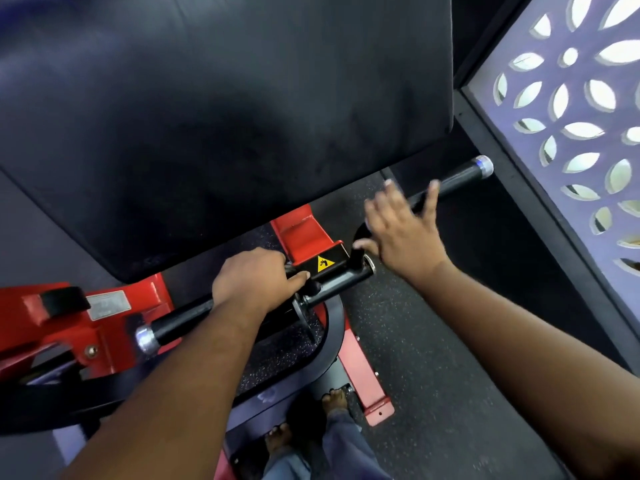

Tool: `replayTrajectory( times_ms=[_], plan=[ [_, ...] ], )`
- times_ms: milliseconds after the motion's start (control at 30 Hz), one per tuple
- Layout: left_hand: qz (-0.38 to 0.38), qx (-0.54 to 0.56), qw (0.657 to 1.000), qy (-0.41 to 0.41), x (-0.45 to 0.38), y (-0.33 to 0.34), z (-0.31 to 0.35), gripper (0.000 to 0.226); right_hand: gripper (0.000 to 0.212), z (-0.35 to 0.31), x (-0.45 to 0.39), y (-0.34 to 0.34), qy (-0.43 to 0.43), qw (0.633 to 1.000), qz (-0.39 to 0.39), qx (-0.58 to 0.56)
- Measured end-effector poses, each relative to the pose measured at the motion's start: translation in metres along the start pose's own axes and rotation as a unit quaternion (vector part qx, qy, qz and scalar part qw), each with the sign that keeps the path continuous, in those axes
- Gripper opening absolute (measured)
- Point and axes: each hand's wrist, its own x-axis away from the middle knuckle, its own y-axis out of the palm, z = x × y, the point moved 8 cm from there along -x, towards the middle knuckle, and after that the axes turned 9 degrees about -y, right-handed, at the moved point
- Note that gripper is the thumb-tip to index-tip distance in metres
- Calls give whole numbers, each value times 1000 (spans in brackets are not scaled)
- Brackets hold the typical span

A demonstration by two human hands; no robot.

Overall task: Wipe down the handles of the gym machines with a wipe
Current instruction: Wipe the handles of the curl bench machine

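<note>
left handle [180,323]: black grip, silver end cap, angled low-left | right handle [457,178]: black, silver cap, upper right

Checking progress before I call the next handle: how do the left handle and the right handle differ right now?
The left hand curls round the left handle at its inner end; the right hand is spread open over the right handle. The left handle's capped end points toward the camera, the right handle's away, toward the patterned screen. Both are black grips with silver end caps. No wipe shows.
</note>
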Motion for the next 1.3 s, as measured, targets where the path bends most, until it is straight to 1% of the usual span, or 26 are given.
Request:
replayTrajectory(
  times_ms=[67,100,133,167,233,267,300,400,467,533,567,633,700,733,767,833,900,933,967,1000,1067,1100,1133,1233,1267,1300],
  plan=[
    [-1,4,1000,-3,0,-1,-1,54,82,13,0,-7,46,998,11,-45],
    [-1,6,1000,-3,0,-1,-1,54,85,7,3,-8,44,998,7,-49],
    [0,7,1000,-4,0,-1,-1,55,86,-5,4,-7,22,999,-9,-46],
    [1,8,1000,-4,0,-1,-1,55,85,-23,6,-3,-21,999,-28,-33],
    [1,10,1000,-3,-1,1,0,55,77,-49,10,4,-115,992,-56,11],
    [3,10,1000,-4,0,0,-1,55,72,-50,8,2,-139,989,-50,23],
    [3,11,1000,-7,0,0,-1,55,66,-43,2,-3,-139,989,-37,28],
    [5,14,1000,-11,-1,0,-2,54,52,-1,-11,-18,-60,998,13,11],
    [6,17,1000,-8,0,0,-2,54,51,20,-9,-24,-30,998,53,-2],
    [5,19,1000,-6,0,-1,-1,54,51,28,-2,-24,-27,997,67,-17],
    [2,20,1000,-7,0,-1,-1,53,54,35,2,-23,-6,997,68,-29],
    [-1,19,1000,-10,1,-1,-2,53,63,58,14,-15,91,992,48,-74],
    [-3,18,1000,-11,1,-1,-2,54,69,82,28,-7,197,972,25,-125],
    [-5,16,1000,-12,1,-1,-1,54,74,85,30,-7,219,967,18,-128],
    [-7,13,1000,-11,1,-1,-1,54,82,79,27,-9,209,971,7,-117],
    [-9,11,1000,-10,1,-2,0,54,103,47,12,-11,122,988,-22,-88],
    [-11,9,1000,-9,1,-3,0,54,112,26,3,-8,44,995,-22,-84],
    [-12,8,1000,-8,1,-3,0,54,111,31,3,-6,28,996,-20,-82],
    [-14,7,1000,-8,1,-3,0,54,108,44,6,-2,35,996,-21,-83],
    [-13,7,1000,-9,1,-2,0,54,104,64,11,4,67,994,-17,-88],
    [-10,4,1000,-8,1,-3,0,54,100,99,27,14,168,977,-16,-128],
    [-10,2,1000,-8,2,-3,0,54,102,102,30,15,198,970,-21,-141],
    [-11,2,1000,-7,2,-3,0,54,106,93,29,12,195,971,-21,-140],
    [-16,9,1000,-13,2,-3,-1,54,111,39,16,6,69,990,-12,-126],
    [-16,11,1000,-15,3,-3,-1,54,109,35,15,4,43,992,0,-122],
    [-17,11,1000,-17,3,-3,-1,53,107,43,14,4,47,991,8,-124]
  ],
)
